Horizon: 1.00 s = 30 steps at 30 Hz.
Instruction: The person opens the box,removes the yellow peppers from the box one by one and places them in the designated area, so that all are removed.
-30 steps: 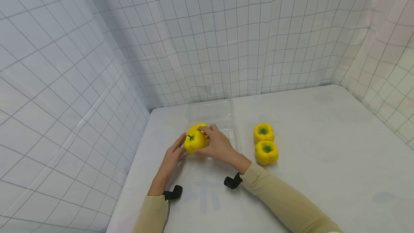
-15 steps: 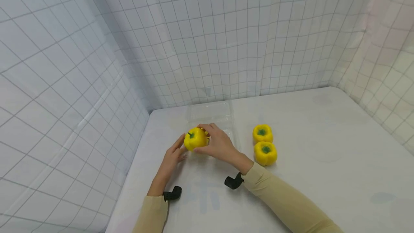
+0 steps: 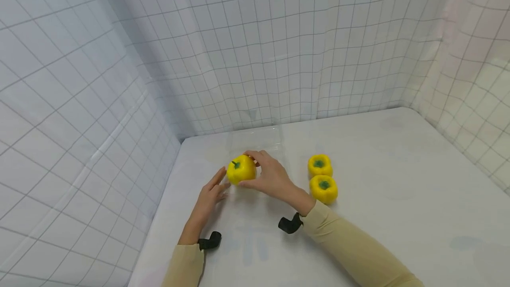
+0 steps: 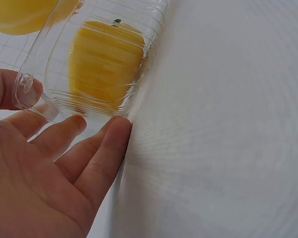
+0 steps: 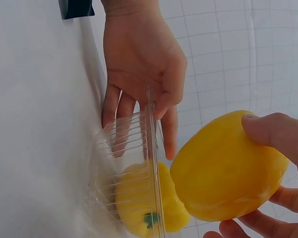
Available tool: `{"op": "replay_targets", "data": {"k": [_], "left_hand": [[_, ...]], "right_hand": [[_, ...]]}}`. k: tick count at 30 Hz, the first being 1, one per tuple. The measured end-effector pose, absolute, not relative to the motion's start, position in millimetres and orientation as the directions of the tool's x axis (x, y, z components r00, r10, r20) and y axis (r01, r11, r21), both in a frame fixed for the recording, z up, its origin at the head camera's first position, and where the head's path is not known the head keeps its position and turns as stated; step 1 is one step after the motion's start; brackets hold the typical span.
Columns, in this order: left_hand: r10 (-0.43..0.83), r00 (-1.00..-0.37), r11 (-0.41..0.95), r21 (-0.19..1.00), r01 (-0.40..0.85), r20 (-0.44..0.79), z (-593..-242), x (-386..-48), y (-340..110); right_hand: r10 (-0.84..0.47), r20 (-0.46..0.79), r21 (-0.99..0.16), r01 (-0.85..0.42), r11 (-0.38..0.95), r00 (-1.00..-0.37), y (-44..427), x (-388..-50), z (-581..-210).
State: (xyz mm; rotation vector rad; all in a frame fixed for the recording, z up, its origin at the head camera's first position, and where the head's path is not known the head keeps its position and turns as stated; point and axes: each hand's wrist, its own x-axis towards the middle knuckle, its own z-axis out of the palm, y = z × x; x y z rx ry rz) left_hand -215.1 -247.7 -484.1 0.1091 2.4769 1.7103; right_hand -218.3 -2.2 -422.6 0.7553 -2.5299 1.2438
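My right hand (image 3: 274,180) holds a yellow bell pepper (image 3: 241,170) between thumb and fingers, its green stem turned to the left. In the right wrist view this pepper (image 5: 228,168) is tilted above a clear plastic clamshell container (image 5: 102,163). Another yellow pepper (image 4: 107,64) lies inside the container, seen through its ribbed wall; the head view mostly hides it. My left hand (image 3: 208,197) grips the container's near-left rim, with fingertips against the outer wall in the left wrist view. The open lid (image 3: 255,138) extends toward the back.
Two more yellow bell peppers, one farther (image 3: 320,165) and one nearer (image 3: 323,189), stand close together right of the container, stems up. A white cloth covers the table (image 3: 382,180). Grid-patterned curtains (image 3: 279,56) rise behind and at both sides.
The held pepper has risen slightly and now covers the one behind it in the head view. My left hand stays at the container. The head view has shifted a little.
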Motion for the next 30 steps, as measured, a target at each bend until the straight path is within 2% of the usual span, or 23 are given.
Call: {"op": "replay_targets", "data": {"k": [11, 23, 30], "left_hand": [[0.169, -0.983, 0.336, 0.942, -0.013, -0.074, -483, -215, -252], [0.187, -0.977, 0.358, 0.933, -0.029, -0.102, -447, -196, -237], [0.157, -0.985, 0.337, 0.941, -0.017, -0.074, -485, -217, -248]], "right_hand": [[-0.320, 0.439, -0.676, -0.544, 0.498, -0.839, 5, -215, -412], [-0.267, 0.446, -0.721, -0.519, 0.459, -0.854, 25, -214, -401], [-0.247, 0.462, -0.724, -0.523, 0.449, -0.852, 37, -216, -395]]}}
